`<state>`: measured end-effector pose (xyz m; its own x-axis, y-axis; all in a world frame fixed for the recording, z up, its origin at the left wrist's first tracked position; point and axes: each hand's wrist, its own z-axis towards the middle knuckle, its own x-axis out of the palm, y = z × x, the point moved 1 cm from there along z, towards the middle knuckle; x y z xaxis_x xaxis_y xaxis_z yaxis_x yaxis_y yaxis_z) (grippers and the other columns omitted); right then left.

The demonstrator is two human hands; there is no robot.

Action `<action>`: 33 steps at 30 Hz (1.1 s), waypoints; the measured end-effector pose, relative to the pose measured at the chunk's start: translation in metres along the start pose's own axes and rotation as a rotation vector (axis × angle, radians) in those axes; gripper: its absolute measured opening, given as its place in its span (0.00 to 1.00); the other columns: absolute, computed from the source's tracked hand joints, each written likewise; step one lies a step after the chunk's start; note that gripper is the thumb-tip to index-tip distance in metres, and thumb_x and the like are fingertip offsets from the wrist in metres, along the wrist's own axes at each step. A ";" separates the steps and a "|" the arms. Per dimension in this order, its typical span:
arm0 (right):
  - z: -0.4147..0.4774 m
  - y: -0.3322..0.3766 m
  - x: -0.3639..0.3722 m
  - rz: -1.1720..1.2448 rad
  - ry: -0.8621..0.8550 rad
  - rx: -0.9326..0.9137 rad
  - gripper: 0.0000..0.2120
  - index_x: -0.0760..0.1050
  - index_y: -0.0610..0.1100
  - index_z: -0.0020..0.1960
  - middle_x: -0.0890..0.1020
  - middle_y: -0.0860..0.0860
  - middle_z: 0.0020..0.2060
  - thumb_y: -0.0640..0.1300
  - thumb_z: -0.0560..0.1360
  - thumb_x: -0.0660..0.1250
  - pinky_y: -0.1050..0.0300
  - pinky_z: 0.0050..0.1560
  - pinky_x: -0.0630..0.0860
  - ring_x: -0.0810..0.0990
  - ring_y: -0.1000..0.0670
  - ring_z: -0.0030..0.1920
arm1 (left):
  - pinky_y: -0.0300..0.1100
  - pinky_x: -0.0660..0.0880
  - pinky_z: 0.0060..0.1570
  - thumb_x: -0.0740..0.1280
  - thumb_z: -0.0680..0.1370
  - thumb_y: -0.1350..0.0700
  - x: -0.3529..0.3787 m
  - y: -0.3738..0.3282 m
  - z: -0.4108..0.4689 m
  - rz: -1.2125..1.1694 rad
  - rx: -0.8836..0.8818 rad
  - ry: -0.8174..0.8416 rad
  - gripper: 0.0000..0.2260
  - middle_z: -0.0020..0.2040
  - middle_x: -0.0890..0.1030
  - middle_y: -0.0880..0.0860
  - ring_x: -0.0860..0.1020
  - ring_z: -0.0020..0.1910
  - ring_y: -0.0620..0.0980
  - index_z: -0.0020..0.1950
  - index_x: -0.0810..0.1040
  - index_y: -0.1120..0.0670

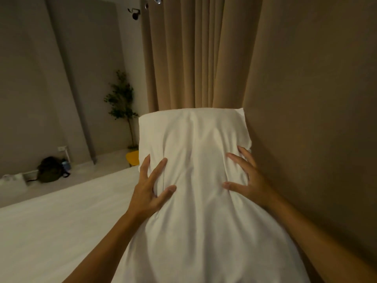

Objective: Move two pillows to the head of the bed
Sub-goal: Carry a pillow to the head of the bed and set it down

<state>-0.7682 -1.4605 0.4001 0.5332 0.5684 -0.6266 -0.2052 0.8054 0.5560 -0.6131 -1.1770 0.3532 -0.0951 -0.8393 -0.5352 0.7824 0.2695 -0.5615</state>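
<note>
A single white pillow (pixel 195 150) fills the middle of the head view, lying lengthwise on the white bed (pixel 61 221) with its right side against a brown padded panel (pixel 306 119). My left hand (pixel 151 190) grips its left side, with fingers spread and thumb pressed into the fabric. On the opposite side my right hand (pixel 246 180) does the same, squeezed between pillow and panel. The cloth creases between both hands. No other pillow shows.
Beige curtains (pixel 193 58) hang behind the pillow's far end. Beyond the bed's left edge the floor holds a potted plant (pixel 122 99), a yellow object (pixel 132 158) and a dark backpack (pixel 51 169) by the grey wall. A small camera (pixel 134 14) is mounted high up.
</note>
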 end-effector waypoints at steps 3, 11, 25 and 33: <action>0.025 -0.018 0.017 0.019 0.033 -0.044 0.37 0.67 0.58 0.71 0.55 0.56 0.77 0.59 0.65 0.76 0.81 0.63 0.50 0.50 0.72 0.71 | 0.46 0.58 0.68 0.61 0.70 0.27 -0.002 0.014 0.006 0.043 -0.045 -0.037 0.34 0.80 0.43 0.38 0.49 0.75 0.38 0.75 0.56 0.29; 0.078 -0.069 0.053 0.158 0.190 -0.116 0.37 0.65 0.63 0.70 0.55 0.56 0.76 0.58 0.65 0.77 0.81 0.64 0.52 0.53 0.67 0.72 | 0.48 0.62 0.68 0.64 0.72 0.33 0.014 0.029 0.004 0.168 -0.176 -0.121 0.34 0.81 0.45 0.42 0.54 0.75 0.44 0.77 0.58 0.34; 0.153 -0.122 0.103 0.266 0.374 -0.187 0.37 0.65 0.67 0.70 0.56 0.61 0.76 0.67 0.63 0.74 0.73 0.65 0.57 0.55 0.69 0.71 | 0.42 0.63 0.68 0.66 0.73 0.35 0.040 0.049 0.006 0.290 -0.352 -0.231 0.33 0.80 0.46 0.41 0.56 0.73 0.41 0.76 0.59 0.34; 0.181 -0.109 0.139 0.258 0.407 -0.152 0.37 0.65 0.62 0.72 0.55 0.60 0.76 0.60 0.65 0.74 0.62 0.67 0.59 0.57 0.61 0.71 | 0.37 0.61 0.66 0.65 0.72 0.33 0.016 0.093 0.022 0.295 -0.352 -0.209 0.33 0.80 0.45 0.40 0.52 0.72 0.31 0.76 0.59 0.33</action>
<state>-0.5232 -1.4997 0.3510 0.0926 0.7471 -0.6582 -0.4211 0.6284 0.6541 -0.5282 -1.1758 0.3066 0.2522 -0.7707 -0.5851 0.4993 0.6216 -0.6036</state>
